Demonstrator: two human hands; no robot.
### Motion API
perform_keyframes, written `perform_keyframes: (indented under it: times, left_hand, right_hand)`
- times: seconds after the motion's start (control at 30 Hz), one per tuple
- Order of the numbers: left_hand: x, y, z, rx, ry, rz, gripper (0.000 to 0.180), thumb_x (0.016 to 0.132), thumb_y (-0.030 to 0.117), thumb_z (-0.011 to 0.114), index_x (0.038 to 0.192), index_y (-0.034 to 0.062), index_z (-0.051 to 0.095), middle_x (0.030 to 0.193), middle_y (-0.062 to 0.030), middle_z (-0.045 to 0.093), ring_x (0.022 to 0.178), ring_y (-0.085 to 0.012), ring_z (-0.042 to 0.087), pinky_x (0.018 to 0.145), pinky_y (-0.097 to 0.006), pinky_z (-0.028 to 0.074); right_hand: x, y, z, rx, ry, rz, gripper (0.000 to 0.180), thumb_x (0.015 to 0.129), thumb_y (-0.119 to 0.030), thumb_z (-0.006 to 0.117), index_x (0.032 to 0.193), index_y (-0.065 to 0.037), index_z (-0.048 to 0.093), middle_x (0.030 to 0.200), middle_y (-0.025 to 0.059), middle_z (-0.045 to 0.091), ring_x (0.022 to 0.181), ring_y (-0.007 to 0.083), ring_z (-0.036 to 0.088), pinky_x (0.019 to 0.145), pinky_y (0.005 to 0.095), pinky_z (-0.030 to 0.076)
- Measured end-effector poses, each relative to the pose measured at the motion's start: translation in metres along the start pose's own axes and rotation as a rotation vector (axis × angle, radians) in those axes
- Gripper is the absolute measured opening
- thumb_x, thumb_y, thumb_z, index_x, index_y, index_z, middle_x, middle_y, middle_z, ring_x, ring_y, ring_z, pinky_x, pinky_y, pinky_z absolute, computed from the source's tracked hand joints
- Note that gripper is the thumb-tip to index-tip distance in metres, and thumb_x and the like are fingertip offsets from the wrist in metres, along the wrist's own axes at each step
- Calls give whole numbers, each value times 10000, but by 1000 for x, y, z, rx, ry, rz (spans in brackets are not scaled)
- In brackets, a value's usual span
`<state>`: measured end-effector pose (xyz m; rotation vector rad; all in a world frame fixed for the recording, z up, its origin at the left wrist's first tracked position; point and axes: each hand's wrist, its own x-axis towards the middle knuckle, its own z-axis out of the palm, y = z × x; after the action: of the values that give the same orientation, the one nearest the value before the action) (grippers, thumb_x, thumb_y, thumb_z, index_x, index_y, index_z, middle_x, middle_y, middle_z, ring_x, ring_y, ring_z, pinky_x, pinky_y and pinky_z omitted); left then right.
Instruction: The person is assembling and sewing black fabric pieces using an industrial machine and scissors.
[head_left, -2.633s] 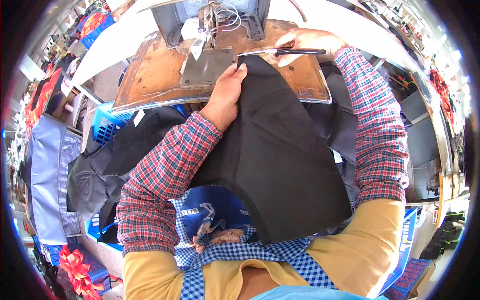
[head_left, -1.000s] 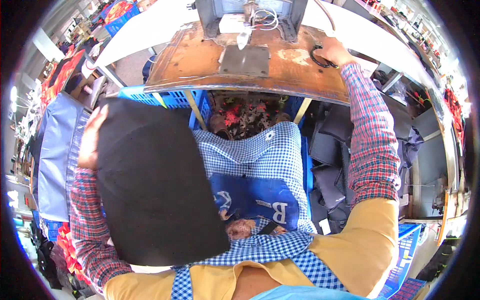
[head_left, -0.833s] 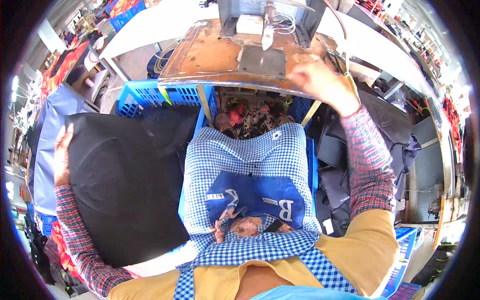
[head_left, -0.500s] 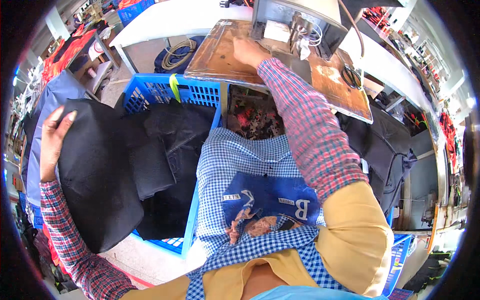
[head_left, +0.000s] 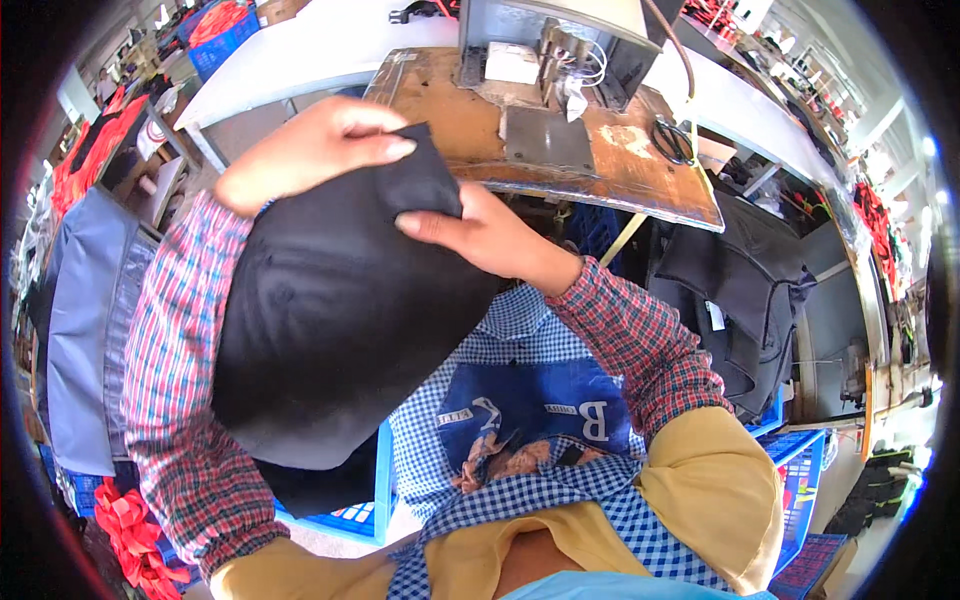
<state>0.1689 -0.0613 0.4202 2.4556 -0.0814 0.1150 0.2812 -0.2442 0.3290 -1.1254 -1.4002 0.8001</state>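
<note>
A large black fabric piece [head_left: 340,320] hangs in front of my body, its upper corner folded over. My left hand [head_left: 310,155] grips the top edge near that fold, the thumb on the near side and the fingers partly behind the cloth. Close by, my right hand [head_left: 490,235] pinches the right side of the fold, with its thumb pressed on the fabric. Just beyond both hands is a worn wooden worktable [head_left: 430,100] with a metal plate [head_left: 550,138] set in it and a machine [head_left: 565,60] at its back.
Black-handled scissors [head_left: 672,142] lie at the table's right side. A blue plastic crate [head_left: 385,490] shows below the fabric, mostly covered. Black cloth pieces [head_left: 735,280] hang at the right. White tables [head_left: 270,70] extend behind, and grey-blue fabric [head_left: 85,330] hangs at the left.
My right hand has come back from the tabletop to the black fabric. My left hand has lifted the piece up and rightward out of the crate area, and both hands now grip it.
</note>
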Motion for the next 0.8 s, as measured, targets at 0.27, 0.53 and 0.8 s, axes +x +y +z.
perform_keyframes:
  times: [0.27, 0.53, 0.8]
  left_hand:
    - [145, -35, 0, 0, -182, 241, 380, 916, 317, 608, 1107, -11, 626, 964, -58, 667, 899, -118, 571, 849, -269, 447]
    - [197, -41, 10, 87, -242, 225, 372, 915, 325, 605, 1104, 7, 641, 968, -50, 667, 910, -128, 569, 875, -275, 435]
    - [213, -37, 18, 86, -267, 242, 401, 907, 356, 608, 1108, 11, 649, 1054, -83, 639, 1007, -189, 570, 928, -299, 412]
  right_hand:
    - [10, 32, -46, -273, 582, -28, 246, 902, -117, 549, 1098, 30, 573, 993, 182, 663, 938, 276, 638, 833, 345, 473]
    - [14, 59, -85, -266, 721, -14, 254, 891, -103, 546, 1101, 39, 572, 1015, 240, 648, 993, 354, 629, 848, 377, 473]
    - [7, 61, -100, -166, 747, 44, 292, 876, -114, 566, 1121, 45, 576, 1043, 236, 651, 1034, 348, 619, 873, 371, 465]
